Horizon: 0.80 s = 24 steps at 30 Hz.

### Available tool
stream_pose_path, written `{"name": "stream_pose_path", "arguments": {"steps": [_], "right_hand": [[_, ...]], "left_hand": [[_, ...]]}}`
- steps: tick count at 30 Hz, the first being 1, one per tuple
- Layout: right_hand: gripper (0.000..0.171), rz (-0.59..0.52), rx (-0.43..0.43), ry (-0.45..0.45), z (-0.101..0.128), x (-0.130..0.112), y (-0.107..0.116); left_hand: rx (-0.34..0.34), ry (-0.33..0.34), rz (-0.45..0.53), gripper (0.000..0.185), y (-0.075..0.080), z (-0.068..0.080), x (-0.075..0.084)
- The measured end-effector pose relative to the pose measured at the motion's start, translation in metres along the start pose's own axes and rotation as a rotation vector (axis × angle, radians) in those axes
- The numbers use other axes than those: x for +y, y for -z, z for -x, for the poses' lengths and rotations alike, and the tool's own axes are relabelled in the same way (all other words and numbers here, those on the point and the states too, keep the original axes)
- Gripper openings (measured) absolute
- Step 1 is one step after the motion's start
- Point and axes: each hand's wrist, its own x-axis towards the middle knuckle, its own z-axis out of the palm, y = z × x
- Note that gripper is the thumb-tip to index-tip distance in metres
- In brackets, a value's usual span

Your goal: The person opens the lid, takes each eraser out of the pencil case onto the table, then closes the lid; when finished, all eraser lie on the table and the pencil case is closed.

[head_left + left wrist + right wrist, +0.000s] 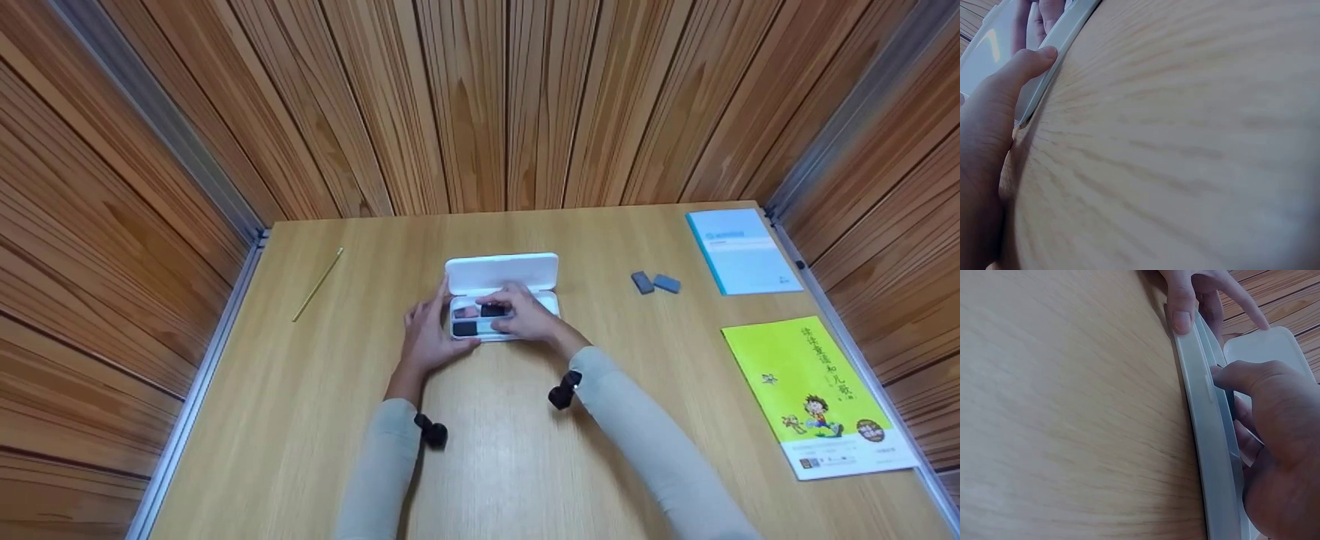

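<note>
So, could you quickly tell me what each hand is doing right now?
Left hand: open, thumb and fingers steadying the white case.
Right hand: fingers curled inside the case on a black piece; grip unclear.

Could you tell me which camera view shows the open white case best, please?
The head view: the white case appears whole, lid up, dark pieces inside. The left wrist view shows only a blurred edge; the right wrist view its front rim and lid.
</note>
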Motion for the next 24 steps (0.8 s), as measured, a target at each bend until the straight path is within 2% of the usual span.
{"name": "stream_pose_path", "arguments": {"steps": [5,10,16,20,24], "right_hand": [[0.048,0.02,0.005,-0.024,0.003,-0.005,0.0],[0.041,0.017,0.036,-0.051,0.011,-0.025,0.003],[0.033,-0.007,0.09,-0.012,0.019,-0.046,0.005],[0.029,-0.014,0.125,0.042,0.015,-0.034,0.004],[0.027,-0.032,0.12,0.028,0.015,-0.034,0.005]], "left_hand": [[0.001,-0.002,-0.007,0.132,0.0,0.001,0.0],[-0.001,0.0,0.002,0.131,0.0,0.001,0.001],[-0.001,0.006,-0.008,0.132,0.0,0.002,0.001],[-0.005,0.005,-0.015,0.131,0.001,0.001,0.002],[-0.012,0.006,-0.016,0.131,0.002,0.001,0.003]]}}
